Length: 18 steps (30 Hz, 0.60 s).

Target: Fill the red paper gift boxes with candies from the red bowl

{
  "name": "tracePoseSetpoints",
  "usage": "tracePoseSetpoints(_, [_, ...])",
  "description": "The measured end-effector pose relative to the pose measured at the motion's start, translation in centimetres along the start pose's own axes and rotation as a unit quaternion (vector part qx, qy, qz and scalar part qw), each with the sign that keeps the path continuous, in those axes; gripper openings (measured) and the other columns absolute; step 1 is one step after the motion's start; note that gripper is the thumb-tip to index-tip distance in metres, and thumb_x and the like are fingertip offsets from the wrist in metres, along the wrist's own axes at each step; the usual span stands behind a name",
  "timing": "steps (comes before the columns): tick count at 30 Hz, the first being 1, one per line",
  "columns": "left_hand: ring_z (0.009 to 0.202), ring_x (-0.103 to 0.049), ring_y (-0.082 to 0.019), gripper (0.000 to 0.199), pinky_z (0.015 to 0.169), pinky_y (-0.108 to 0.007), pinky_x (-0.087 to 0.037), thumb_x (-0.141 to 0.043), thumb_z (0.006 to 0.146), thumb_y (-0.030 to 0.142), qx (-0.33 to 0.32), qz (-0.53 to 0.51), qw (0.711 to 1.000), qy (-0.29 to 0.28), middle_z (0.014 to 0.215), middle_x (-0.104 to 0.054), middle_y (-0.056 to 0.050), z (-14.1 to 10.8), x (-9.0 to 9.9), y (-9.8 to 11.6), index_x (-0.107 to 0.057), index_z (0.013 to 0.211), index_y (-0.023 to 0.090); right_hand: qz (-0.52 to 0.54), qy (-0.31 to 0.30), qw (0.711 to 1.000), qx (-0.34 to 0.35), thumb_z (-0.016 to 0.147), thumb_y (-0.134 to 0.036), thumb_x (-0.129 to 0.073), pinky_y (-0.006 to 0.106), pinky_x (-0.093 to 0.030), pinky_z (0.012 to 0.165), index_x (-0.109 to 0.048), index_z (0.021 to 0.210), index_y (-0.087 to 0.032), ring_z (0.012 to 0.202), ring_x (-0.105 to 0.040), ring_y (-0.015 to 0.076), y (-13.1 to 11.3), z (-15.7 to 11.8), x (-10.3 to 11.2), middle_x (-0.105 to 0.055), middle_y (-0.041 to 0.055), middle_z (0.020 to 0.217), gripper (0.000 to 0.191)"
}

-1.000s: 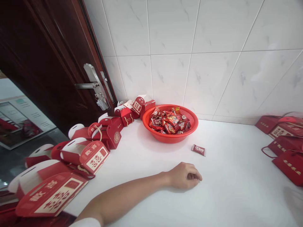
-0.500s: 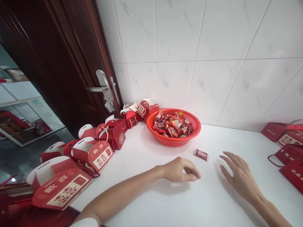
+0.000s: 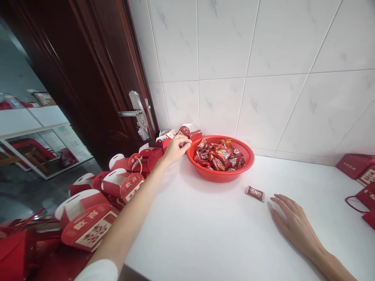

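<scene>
My left hand (image 3: 175,150) hovers beside the left rim of a red plastic basket (image 3: 216,178), in front of small red gift boxes near the wall. Its fingers are loosely bent, thumb apart from them, and nothing shows in the hand. Wrapped candies (image 3: 221,153) in red and brown wrappers are heaped in the basket. On the white table (image 3: 205,226), in front of the basket, lies a single dark red wrapped candy (image 3: 254,193). Just to its right my right hand (image 3: 293,224) rests low over the tabletop, empty, fingers stretched out.
A row of red gift boxes (image 3: 88,230) with white inner flaps runs along the left edge. More red boxes (image 3: 356,166) stand at the right. Behind are a tiled wall (image 3: 222,47) and a dark wooden door (image 3: 88,78) with a metal handle.
My left hand has moved from the table's middle, left and away from me, to the basket's left side. My right hand stays near the lone candy. The view has shifted slightly left.
</scene>
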<state>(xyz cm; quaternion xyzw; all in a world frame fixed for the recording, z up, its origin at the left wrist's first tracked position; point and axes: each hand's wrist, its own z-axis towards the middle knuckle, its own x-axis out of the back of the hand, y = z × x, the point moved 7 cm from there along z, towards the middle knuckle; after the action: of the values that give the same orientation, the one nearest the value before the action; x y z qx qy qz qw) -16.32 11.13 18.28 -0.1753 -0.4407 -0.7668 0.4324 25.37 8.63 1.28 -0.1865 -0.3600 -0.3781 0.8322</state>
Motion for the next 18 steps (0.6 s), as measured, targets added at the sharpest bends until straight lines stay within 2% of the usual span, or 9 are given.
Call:
tracePoseSetpoints(3, [0.13,-0.051,-0.026,0.028,0.114,-0.04,-0.038,-0.053,0.093,0.025,0.017,0.124,0.992,-0.015,0.132,-0.062,-0.012,4.2,-1.5,-1.2,-0.078,0.102,0.016,-0.006,0.008,1.0,0.002,0.1,-0.043,-0.039,0.045,-0.057,0.085,-0.064,0.117,-0.019,0.11,-0.067,0.0316,-0.2,0.1,0.1,-0.072,0.0148,0.115,0.038])
tracePoseSetpoints(6, [0.14,-0.042,-0.03,0.033,0.118,-0.042,-0.032,-0.047,0.096,0.025,0.05,0.21,0.972,-0.09,0.147,-0.053,-0.011,7.2,-4.1,-2.1,-0.079,0.1,0.017,-0.018,0.011,1.0,0.007,0.101,-0.041,-0.041,0.044,-0.058,0.084,-0.064,0.116,-0.018,0.108,-0.068,0.031,-0.3,0.2,0.1,-0.072,0.0149,0.114,0.036])
tracePoseSetpoints(8, [0.14,-0.042,-0.033,0.032,0.115,-0.044,-0.034,-0.049,0.095,0.026,0.079,0.239,0.961,-0.12,0.145,-0.057,-0.012,8.4,-5.3,-2.6,-0.079,0.099,0.017,-0.021,0.007,1.0,0.006,0.1,-0.039,-0.042,0.044,-0.059,0.085,-0.063,0.115,-0.018,0.108,-0.069,0.0308,-0.4,0.3,0.0,-0.072,0.0149,0.114,0.034])
tracePoseSetpoints(10, [0.134,-0.048,-0.035,0.031,0.11,-0.045,-0.039,-0.051,0.093,0.025,0.096,0.246,0.957,-0.124,0.133,-0.066,-0.015,8.9,-5.9,-2.9,-0.079,0.097,0.014,-0.02,0.005,1.0,-0.001,0.1,-0.037,-0.043,0.044,-0.06,0.084,-0.063,0.115,-0.019,0.107,-0.069,0.0306,-0.3,0.3,-0.1,-0.072,0.0148,0.114,0.032])
tracePoseSetpoints(14, [0.116,-0.063,-0.034,0.034,0.101,-0.042,-0.046,-0.048,0.091,0.016,0.119,0.247,0.957,-0.092,0.119,-0.072,-0.021,9.3,-5.3,-3.0,-0.077,0.106,0.006,-0.012,-0.003,1.0,-0.01,0.1,-0.035,-0.043,0.043,-0.06,0.084,-0.063,0.113,-0.019,0.106,-0.07,0.03,-0.1,0.3,-0.4,-0.073,0.0143,0.113,0.029])
tracePoseSetpoints(16, [0.113,-0.066,-0.031,0.04,0.097,-0.038,-0.048,-0.044,0.092,0.012,0.131,0.242,0.959,-0.062,0.122,-0.071,-0.02,9.5,-4.1,-3.0,-0.074,0.119,0.007,-0.002,-0.013,1.0,-0.015,0.1,-0.035,-0.043,0.043,-0.06,0.085,-0.063,0.112,-0.019,0.106,-0.069,0.0294,0.0,0.4,-0.6,-0.073,0.0142,0.112,0.028])
tracePoseSetpoints(18, [0.118,-0.064,-0.028,0.047,0.099,-0.034,-0.048,-0.041,0.092,0.01,0.141,0.239,0.96,-0.026,0.13,-0.068,-0.017,9.9,-2.5,-2.9,-0.067,0.131,0.01,0.011,-0.025,0.999,-0.025,0.1,-0.035,-0.042,0.043,-0.06,0.085,-0.063,0.111,-0.019,0.106,-0.069,0.029,0.1,0.4,-0.7,-0.072,0.0143,0.112,0.028])
